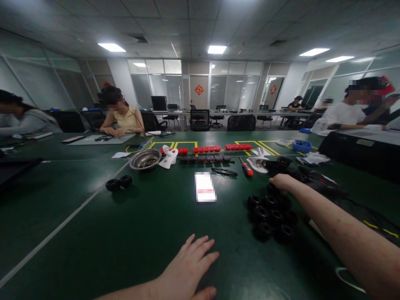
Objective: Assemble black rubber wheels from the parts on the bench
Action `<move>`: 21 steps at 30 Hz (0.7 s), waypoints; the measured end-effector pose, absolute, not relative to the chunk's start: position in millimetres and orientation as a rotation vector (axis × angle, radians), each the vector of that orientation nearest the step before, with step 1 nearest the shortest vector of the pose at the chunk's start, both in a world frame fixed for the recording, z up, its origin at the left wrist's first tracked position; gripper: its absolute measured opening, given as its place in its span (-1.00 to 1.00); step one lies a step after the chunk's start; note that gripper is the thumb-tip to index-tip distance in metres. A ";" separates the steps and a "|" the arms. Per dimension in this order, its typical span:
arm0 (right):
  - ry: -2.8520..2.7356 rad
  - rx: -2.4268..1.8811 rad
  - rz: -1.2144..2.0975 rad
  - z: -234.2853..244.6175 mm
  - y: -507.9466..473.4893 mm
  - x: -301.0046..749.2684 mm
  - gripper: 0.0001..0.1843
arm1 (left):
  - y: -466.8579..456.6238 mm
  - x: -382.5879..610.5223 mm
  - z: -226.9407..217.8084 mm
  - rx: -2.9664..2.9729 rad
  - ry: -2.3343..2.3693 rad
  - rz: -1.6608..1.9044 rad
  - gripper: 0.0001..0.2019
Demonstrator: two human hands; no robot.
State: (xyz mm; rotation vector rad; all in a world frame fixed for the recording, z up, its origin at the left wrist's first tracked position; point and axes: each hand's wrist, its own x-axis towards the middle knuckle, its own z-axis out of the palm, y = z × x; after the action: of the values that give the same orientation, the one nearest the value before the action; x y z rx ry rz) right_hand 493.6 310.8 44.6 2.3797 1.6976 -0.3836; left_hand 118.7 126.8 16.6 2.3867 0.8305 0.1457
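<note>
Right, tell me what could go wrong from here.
The clustered round black wheels sit right by the right hand; a nudge might set one rolling. The shallow silver metal bowl holds small pieces that could spill if bumped. The red-handled screwdriver lies loose near the right hand and might get knocked.

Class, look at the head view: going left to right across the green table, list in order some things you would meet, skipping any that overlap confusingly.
Two black wheels → metal bowl → phone → screwdriver → right hand → blue tray.
</note>
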 end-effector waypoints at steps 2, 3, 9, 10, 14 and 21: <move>1.717 2.361 -0.392 44.3 311.2 493.3 -0.59 | 127.2 118.0 16.8 2.391 0.813 0.143 -0.43; 1.735 2.348 -0.397 44.1 310.6 493.8 -0.56 | 127.2 117.9 17.3 2.392 0.813 0.138 -0.42; 1.826 2.313 -0.341 44.3 307.8 493.9 -0.62 | 123.7 121.6 22.8 2.396 0.869 0.096 -0.43; 1.839 2.312 -0.311 44.5 309.0 489.7 -0.63 | 122.7 122.1 23.9 2.389 0.892 0.108 -0.44; 2.003 2.233 -0.223 44.9 315.5 451.4 -0.67 | 119.9 122.1 27.7 2.353 0.898 0.134 -0.43; 2.443 1.813 -0.250 47.3 271.9 364.9 -0.64 | 119.3 119.8 23.0 2.356 0.879 0.201 -0.44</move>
State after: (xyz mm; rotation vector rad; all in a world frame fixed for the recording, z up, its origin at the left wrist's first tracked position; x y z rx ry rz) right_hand 364.9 271.9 47.3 1.8135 2.4434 -0.2503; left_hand 119.8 119.3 23.0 2.3556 0.8793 0.2009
